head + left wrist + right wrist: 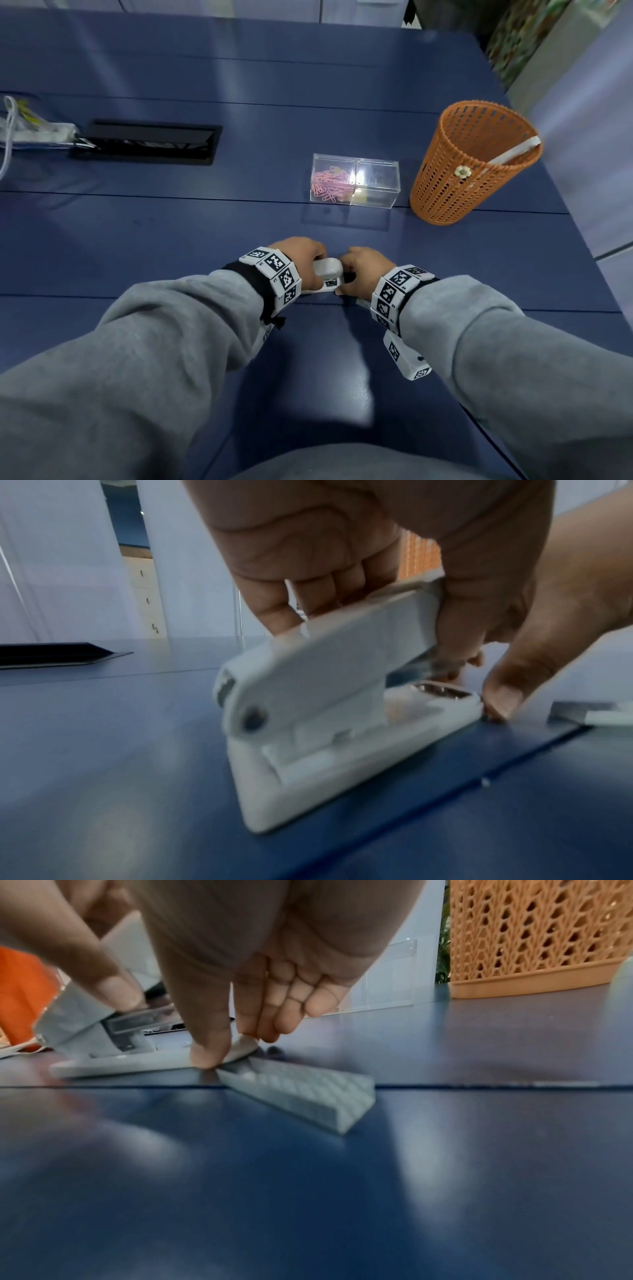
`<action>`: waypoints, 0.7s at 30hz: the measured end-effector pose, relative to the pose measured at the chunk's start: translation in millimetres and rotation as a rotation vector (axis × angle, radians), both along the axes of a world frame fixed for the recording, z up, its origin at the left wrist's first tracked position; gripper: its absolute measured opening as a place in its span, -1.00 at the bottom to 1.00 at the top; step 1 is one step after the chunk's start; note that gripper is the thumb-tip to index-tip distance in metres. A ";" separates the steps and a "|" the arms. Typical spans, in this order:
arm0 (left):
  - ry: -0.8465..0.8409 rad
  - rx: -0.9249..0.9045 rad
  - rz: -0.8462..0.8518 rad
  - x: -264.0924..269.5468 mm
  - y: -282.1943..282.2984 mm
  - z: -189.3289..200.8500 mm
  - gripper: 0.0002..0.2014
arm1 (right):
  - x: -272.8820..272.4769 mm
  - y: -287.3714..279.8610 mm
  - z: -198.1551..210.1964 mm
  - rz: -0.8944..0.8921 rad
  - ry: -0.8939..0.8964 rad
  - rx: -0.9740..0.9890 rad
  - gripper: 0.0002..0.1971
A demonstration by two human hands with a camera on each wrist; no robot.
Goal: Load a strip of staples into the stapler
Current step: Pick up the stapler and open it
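A white stapler (328, 274) stands on the blue table (205, 240) between my hands. My left hand (303, 262) grips its top arm (359, 642) from above, fingers on the far side and thumb on the near side; the arm is tilted up off the base (308, 777). My right hand (229, 1047) pinches the front tip of the base between thumb and fingers. A strip of staples (301, 1093) lies flat on the table just right of the stapler's front end, under my right wrist and touched by neither hand.
A clear two-compartment box (356, 181) with pink paper clips sits behind the hands. An orange mesh basket (469, 164) stands at the right, near the table's edge. A black cable hatch (147, 142) and a plastic bag (24, 130) are at the far left.
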State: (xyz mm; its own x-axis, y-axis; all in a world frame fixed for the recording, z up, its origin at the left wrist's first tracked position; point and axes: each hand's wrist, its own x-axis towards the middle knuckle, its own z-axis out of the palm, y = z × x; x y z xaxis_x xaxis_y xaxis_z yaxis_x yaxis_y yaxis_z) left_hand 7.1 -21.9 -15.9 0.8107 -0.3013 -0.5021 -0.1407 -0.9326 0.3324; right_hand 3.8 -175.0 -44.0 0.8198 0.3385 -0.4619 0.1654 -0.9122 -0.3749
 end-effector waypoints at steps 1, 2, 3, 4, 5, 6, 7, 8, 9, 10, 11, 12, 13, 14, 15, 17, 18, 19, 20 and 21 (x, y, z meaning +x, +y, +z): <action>-0.010 -0.014 0.007 0.6 1.1 3.4 -0.69 | -0.4 -0.5 0.9 0.001 -0.006 -0.001 -0.84; -0.020 -0.029 0.014 1.0 2.6 6.9 -0.70 | -0.6 -1.3 0.7 -0.005 -0.011 -0.002 -0.86; -0.030 -0.045 0.021 1.1 4.6 11.2 -0.71 | -0.9 -2.1 1.0 -0.009 -0.013 -0.004 -0.86; -0.042 -0.061 0.024 1.1 6.9 15.9 -0.71 | -1.3 -3.4 0.3 -0.013 -0.017 -0.003 -0.81; -0.055 -0.080 0.029 0.8 9.8 20.5 -0.71 | -1.7 -4.3 0.1 -0.014 -0.019 -0.004 -0.72; -0.070 -0.103 0.040 0.1 13.1 25.2 -0.70 | -2.0 -5.0 0.0 -0.014 -0.022 -0.008 -0.65; -0.085 -0.128 0.058 -0.9 16.6 29.4 -0.71 | -2.6 -5.1 0.4 -0.011 -0.029 -0.008 -0.62; -0.104 -0.150 0.073 -2.3 20.6 33.2 -0.71 | -3.1 -4.8 1.0 -0.005 -0.034 -0.011 -0.61; -0.124 -0.163 0.082 -3.7 24.6 36.1 -0.71 | -3.5 -4.5 1.4 -0.002 -0.035 -0.015 -0.61; -0.140 -0.171 0.088 -5.7 28.9 38.8 -0.69 | -3.7 -4.2 1.3 0.000 -0.037 -0.020 -0.62; -0.151 -0.178 0.097 -7.7 33.2 40.9 -0.68 | -3.8 -3.7 1.5 0.002 -0.038 -0.028 -0.63; -0.160 -0.186 0.109 -9.9 37.6 43.0 -0.69 | -4.2 -3.3 2.2 0.001 -0.039 -0.034 -0.64; -0.167 -0.197 0.122 -11.7 42.4 44.3 -0.70 | -4.5 -3.0 2.9 0.001 -0.039 -0.040 -0.64; -0.175 -0.213 0.138 -13.8 47.3 46.0 -0.72 | -4.6 -2.5 3.3 0.001 -0.037 -0.046 -0.64; -0.182 -0.233 0.156 -15.3 52.6 46.7 -0.73 | -4.6 -2.1 4.3 0.002 -0.035 -0.052 -0.64; -0.199 -0.272 0.193 -18.6 64.6 46.5 -0.76 | -4.7 -0.5 6.1 0.008 -0.033 -0.070 -0.66; -0.203 -0.286 0.211 -19.7 71.1 45.5 -0.76 | -4.6 0.1 7.1 0.013 -0.036 -0.080 -0.68; -0.204 -0.297 0.231 -20.4 77.8 43.7 -0.77 | -4.4 0.7 7.7 0.016 -0.038 -0.088 -0.71; -0.205 -0.302 0.253 -21.1 84.8 41.9 -0.77 | -4.5 1.2 8.4 0.019 -0.035 -0.096 -0.72; -0.208 -0.301 0.275 -21.5 92.1 39.6 -0.78 | -4.7 1.7 9.0 0.026 -0.031 -0.107 -0.72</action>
